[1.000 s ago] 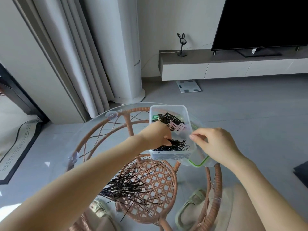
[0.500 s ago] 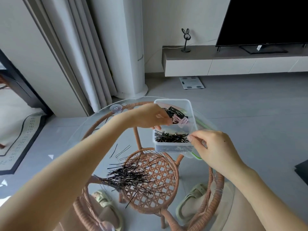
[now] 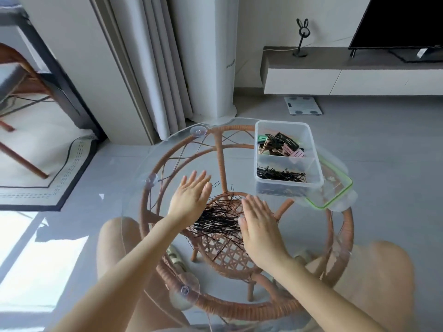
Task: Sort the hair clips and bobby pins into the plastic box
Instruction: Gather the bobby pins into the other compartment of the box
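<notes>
Now the left hand and right hand have left the clear plastic box at the far right of the round glass surface and flank the loose black bobby pins, fingers straight and empty, seemingly about to gather another batch.

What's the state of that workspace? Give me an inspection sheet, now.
Surface: glass tabletop on a rattan frame.
Job's things: plastic box, with hair clips in the far compartment and bobby pins in the near one; loose pile of pins on the glass.
Clutter: green-edged lid at the box's near right corner.
Grips: left hand and right hand flat, either side of the pile, holding nothing.
Cables: thin cord along the far wall.
Surroundings: television, floor scale, curtain.
</notes>
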`<state>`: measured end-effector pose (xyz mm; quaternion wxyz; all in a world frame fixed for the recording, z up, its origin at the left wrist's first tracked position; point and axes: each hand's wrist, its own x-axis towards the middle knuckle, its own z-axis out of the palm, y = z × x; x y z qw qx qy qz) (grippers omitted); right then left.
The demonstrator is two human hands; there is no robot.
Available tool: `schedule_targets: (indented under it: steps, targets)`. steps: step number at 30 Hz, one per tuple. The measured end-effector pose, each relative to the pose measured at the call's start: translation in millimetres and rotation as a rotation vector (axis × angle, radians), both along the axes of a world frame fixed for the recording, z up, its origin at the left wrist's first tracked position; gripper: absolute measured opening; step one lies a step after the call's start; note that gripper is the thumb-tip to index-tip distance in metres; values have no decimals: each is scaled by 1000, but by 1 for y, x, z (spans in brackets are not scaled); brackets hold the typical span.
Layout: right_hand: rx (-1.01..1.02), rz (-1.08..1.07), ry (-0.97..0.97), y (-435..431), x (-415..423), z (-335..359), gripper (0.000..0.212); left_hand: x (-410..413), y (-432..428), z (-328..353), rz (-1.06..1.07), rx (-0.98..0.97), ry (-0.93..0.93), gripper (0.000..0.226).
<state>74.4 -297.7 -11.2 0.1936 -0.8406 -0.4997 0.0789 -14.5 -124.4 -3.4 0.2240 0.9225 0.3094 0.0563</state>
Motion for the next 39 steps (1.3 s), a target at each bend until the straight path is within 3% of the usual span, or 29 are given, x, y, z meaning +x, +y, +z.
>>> schedule_targets:
  steps: [4,6,8,10,12,15,19,26,29,32,35,37,39]
  targets:
    - [113,108,171,7,-19,8,58,15,-26,4,-138,-88,-108,51]
    - [210,124,311,1,-19,15,46,10,-34,7,-98,-269,-186,46]
    - [320,68,339,0,-15,25,40,2,-37,13,-33,-527,-313,45]
    - [357,-17,344,11,-6,35,36,-8,-39,22,47,-627,-422,43]
    - [279,-65,372,33,6,40,38,-19,-39,26,134,-555,-452,43]
    - [114,-56,373,65,12,37,42,-41,-47,26,154,-380,-314,59]
    - [56,80,416,63,-1,25,40,-55,-66,22,171,-266,-271,46]
    - [153,167,698,11,-21,36,38,-21,-78,17,474,-297,-506,38]
    - [195,106,671,-16,-12,47,46,-21,-79,23,427,-465,-586,36]
    - [12,80,315,-47,2,50,81,-42,-59,31,209,-405,-418,45]
    - [-209,77,-29,-63,5,45,113,-64,-35,41,-115,-255,58,93]
    - [-271,71,-89,-60,3,43,119,-70,-31,44,-258,-75,312,111]
    - [-288,72,-96,-49,0,43,118,-69,-38,43,-337,131,394,119]
